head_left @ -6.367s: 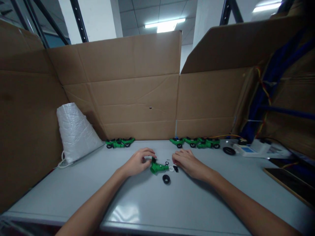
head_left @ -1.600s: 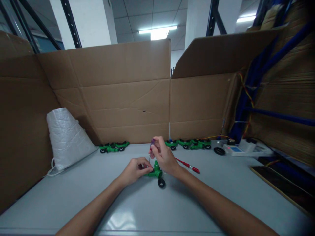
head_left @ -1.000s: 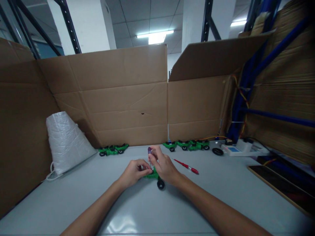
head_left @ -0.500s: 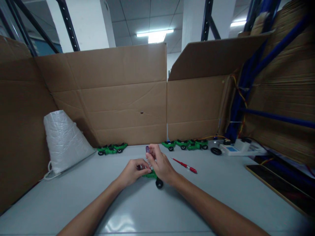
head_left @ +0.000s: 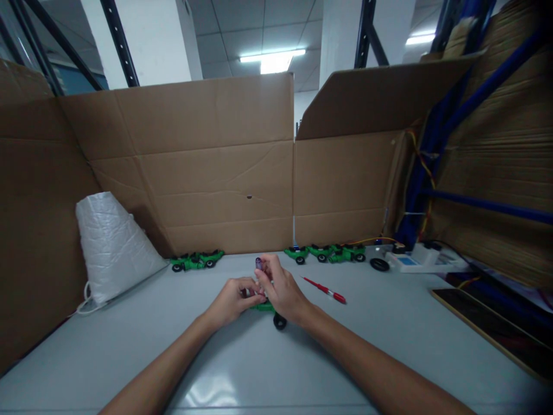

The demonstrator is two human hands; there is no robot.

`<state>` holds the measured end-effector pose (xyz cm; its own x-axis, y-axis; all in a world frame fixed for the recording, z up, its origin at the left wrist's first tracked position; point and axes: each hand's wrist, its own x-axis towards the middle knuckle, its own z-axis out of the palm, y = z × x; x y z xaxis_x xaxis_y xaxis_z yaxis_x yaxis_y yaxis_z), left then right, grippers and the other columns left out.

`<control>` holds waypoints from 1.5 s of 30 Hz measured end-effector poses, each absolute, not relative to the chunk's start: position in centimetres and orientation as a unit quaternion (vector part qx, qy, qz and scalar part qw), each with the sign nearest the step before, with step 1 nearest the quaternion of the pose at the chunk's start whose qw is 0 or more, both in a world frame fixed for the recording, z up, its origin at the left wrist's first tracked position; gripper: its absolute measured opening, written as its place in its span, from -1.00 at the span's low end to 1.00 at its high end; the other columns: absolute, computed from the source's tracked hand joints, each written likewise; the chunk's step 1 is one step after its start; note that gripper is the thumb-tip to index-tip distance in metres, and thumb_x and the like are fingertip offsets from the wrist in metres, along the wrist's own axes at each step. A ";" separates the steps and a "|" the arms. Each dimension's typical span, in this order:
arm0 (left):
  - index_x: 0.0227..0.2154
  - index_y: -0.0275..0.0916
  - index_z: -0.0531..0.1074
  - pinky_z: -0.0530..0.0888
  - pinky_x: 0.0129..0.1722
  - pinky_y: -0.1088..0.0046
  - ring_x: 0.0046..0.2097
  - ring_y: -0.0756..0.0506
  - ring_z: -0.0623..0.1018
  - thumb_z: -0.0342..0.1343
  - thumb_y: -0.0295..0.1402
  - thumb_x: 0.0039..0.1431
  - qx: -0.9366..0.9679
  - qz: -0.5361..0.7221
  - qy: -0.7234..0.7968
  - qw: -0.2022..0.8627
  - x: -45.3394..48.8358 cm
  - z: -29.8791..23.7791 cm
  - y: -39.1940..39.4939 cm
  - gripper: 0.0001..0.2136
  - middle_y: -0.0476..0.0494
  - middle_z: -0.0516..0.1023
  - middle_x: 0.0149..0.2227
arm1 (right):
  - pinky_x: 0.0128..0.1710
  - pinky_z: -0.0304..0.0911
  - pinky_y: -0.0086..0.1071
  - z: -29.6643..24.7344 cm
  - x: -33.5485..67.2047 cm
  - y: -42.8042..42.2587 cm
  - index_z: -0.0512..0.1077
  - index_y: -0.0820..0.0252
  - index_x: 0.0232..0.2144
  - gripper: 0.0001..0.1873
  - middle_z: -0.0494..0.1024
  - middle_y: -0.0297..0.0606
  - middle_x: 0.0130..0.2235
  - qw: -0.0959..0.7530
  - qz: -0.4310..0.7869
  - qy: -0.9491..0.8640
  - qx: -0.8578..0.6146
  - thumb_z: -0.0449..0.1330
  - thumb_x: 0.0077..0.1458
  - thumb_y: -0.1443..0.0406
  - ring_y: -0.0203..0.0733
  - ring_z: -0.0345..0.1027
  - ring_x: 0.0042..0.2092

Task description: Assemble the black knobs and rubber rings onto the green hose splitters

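Observation:
A small green toy car body (head_left: 262,306) lies on the grey table (head_left: 242,369) between my hands. My left hand (head_left: 231,300) is closed on its left end and holds it down. My right hand (head_left: 283,291) is closed round a small screwdriver with a purple handle (head_left: 258,264), held upright with its tip down on the car body. A loose black wheel (head_left: 280,321) lies just below my right hand. Most of the car body is hidden by my fingers.
A red screwdriver (head_left: 325,289) lies to the right of my hands. Finished green cars stand in rows at the back (head_left: 196,260) (head_left: 329,253), with a black tyre (head_left: 379,264), a white device (head_left: 417,257) and a white sack (head_left: 110,242). Cardboard walls (head_left: 224,167) enclose the table.
Earlier my hands lay flat beside the car body with loose parts. Now the right hand holds the purple screwdriver upright on the car and the left grips it; the last second shows little movement.

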<state>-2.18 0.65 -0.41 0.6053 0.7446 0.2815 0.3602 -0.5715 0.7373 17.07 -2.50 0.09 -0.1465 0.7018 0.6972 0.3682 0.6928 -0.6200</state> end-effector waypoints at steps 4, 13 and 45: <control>-0.29 -0.28 0.68 0.34 -0.30 0.49 -0.32 -0.05 0.46 0.35 -0.15 0.26 0.836 0.293 0.334 0.322 -2.2 -0.3 0.6 -0.75 -0.09 0.62 -0.33 | -0.28 0.37 -0.31 0.2 17.2 -2.6 0.23 0.06 0.08 -0.79 0.56 -0.25 -0.22 0.547 0.145 -0.735 -0.373 0.05 0.46 0.21 -0.11 0.52 -0.27; -0.32 -0.31 0.64 0.32 -0.30 0.50 -0.32 -0.04 0.45 0.33 -0.13 0.27 0.842 0.287 0.329 0.316 -2.0 -0.1 0.5 -0.72 -0.07 0.57 -0.37 | -0.26 0.40 -0.34 -0.3 17.0 -2.8 0.23 0.08 0.08 -0.79 0.59 -0.24 -0.19 0.565 0.142 -0.733 -0.353 0.06 0.45 0.23 -0.13 0.55 -0.26; -0.35 -0.33 0.67 0.33 -0.33 0.51 -0.36 -0.03 0.46 0.33 -0.18 0.27 0.842 0.311 0.302 0.323 -2.0 -1.0 0.6 -0.73 -0.10 0.63 -0.39 | -0.13 0.42 -0.27 0.6 16.7 -3.9 0.30 0.05 0.09 -0.78 0.60 -0.17 -0.10 0.526 0.137 -0.760 -0.356 0.07 0.44 0.25 -0.07 0.57 -0.13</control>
<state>-2.01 0.57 -0.97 0.6247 0.7082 0.3289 0.3070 -0.6101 0.7304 16.73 -3.89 0.57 -0.1929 0.6853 0.7023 0.3970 0.7090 -0.5828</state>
